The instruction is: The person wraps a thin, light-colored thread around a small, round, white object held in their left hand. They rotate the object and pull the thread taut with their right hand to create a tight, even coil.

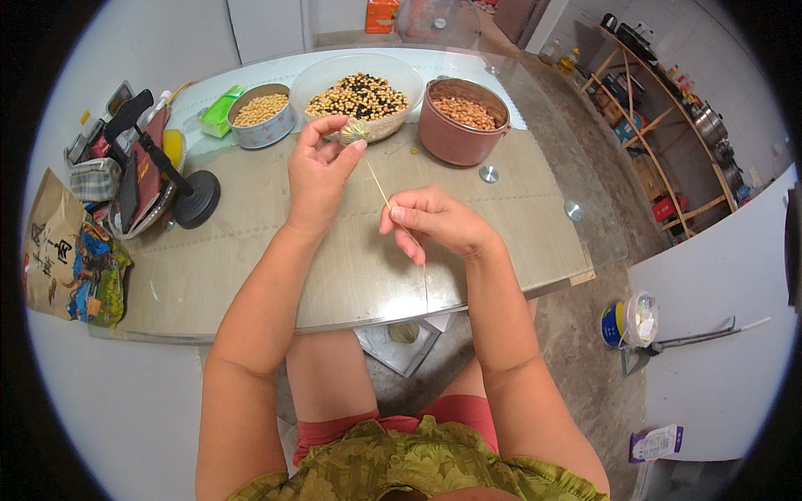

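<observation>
Raised over the table, my left hand [319, 172] pinches a small striped yellow-green ball of thread [355, 131] between thumb and fingertips. A taut pale yellow strand [377, 177] runs from it down to my right hand [435, 219], which grips it between thumb and index finger. Below those fingers the strand hangs on towards the table's near edge. Under that edge, between my knees, a greenish round ball [404, 332] rests in a white open box [391, 360], partly hidden by the table. Whether the strand reaches that ball is hidden.
Behind my hands stand a round tin of pale beans [263, 128], a clear bowl of mixed beans [401, 128] and a brown pot of reddish-brown beans [460, 141]. A black stand [197, 200] and a cluttered basket [147, 219] occupy the left, near a printed bag [62, 263].
</observation>
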A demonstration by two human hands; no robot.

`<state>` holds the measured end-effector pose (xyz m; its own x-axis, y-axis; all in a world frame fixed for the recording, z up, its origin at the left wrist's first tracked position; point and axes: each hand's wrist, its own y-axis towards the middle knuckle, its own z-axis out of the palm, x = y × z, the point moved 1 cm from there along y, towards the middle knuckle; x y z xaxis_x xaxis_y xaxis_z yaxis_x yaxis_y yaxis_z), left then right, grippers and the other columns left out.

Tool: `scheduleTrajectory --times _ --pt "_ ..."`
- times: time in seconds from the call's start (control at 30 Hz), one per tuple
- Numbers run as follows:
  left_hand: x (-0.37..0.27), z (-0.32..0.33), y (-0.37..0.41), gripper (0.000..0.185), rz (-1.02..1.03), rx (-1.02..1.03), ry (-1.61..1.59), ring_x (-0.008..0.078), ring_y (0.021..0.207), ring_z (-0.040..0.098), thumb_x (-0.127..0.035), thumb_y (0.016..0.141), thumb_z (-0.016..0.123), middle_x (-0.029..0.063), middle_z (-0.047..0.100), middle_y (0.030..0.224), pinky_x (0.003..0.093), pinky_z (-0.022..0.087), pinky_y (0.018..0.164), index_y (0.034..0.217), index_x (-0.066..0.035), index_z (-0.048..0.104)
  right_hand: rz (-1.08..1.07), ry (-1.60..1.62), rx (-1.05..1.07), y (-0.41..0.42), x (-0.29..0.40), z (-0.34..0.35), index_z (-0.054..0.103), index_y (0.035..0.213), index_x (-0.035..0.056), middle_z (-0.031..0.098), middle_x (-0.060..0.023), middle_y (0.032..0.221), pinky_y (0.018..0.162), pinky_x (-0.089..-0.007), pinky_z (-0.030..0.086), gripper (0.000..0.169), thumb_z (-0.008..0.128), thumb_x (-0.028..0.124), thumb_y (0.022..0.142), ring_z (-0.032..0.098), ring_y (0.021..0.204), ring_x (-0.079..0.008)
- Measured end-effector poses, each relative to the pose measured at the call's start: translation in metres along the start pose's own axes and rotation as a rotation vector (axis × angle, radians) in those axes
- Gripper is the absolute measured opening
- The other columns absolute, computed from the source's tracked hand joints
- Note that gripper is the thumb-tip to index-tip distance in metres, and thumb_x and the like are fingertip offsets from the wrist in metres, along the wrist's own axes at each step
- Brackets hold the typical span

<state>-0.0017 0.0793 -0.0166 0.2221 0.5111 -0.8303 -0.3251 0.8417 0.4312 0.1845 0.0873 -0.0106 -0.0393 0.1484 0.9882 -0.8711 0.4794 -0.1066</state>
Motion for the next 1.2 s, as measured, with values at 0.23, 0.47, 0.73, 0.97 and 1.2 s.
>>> scheduleTrajectory --times 0.23,0.47,0.73,0.97,1.2 --pt "0.012 -0.009 0.005 0.034 -0.058 0.078 0.218 0.0092 0.089 0.058 0.004 0.078 0.067 0.0039 0.06 0.103 0.0232 0.049 0.079 0.11 -0.001 0.055 -0.241 0.112 0.06 -0.019 0.003 -0.011 0.06 0.088 0.0004 0.05 0.0008 0.057 0.041 -0.0183 0.035 0.027 0.052 0.025 0.095 0.043 0.042 -0.0048" --pt "0.011 -0.003 -0.003 0.035 -0.306 0.484 0.228 0.0056 0.086 0.055 0.0 0.079 0.069 -0.0008 0.058 0.099 0.0214 0.048 0.076 0.111 -0.004 0.056 -0.552 0.304 -0.018 -0.021 0.001 -0.026 0.057 0.086 0.0041 0.037 0.005 0.053 0.04 -0.0194 0.024 0.026 0.053 0.028 0.095 0.03 0.043 -0.003" --pt "-0.001 0.007 -0.021 0.03 -0.563 0.923 0.024 0.0074 0.087 0.057 -0.005 0.078 0.07 0.0006 0.061 0.098 0.0236 0.048 0.078 0.106 -0.004 0.059 -0.566 0.451 -0.262 -0.014 0.004 -0.036 0.053 0.086 0.0055 0.033 0.0063 0.053 0.04 -0.0196 0.023 0.025 0.048 0.027 0.097 0.026 0.043 -0.0032" --pt "-0.012 0.01 -0.019 0.039 -0.376 0.718 -0.229 0.0146 0.099 0.056 -0.011 0.071 0.075 0.0052 0.058 0.103 0.0299 0.046 0.088 0.103 -0.008 0.053 -0.343 0.316 -0.462 -0.004 -0.002 -0.034 0.056 0.085 0.0077 0.035 0.0072 0.054 0.041 -0.02 0.021 0.025 0.052 0.03 0.094 0.026 0.044 -0.0028" --pt "-0.002 0.001 -0.008 0.041 -0.195 0.376 -0.228 0.0173 0.105 0.055 -0.011 0.073 0.074 0.005 0.053 0.112 0.0363 0.045 0.097 0.107 -0.01 0.05 -0.144 0.095 -0.509 0.008 -0.008 -0.025 0.063 0.086 0.0084 0.036 0.0088 0.056 0.042 -0.0206 0.021 0.026 0.054 0.032 0.093 0.029 0.048 -0.0026"
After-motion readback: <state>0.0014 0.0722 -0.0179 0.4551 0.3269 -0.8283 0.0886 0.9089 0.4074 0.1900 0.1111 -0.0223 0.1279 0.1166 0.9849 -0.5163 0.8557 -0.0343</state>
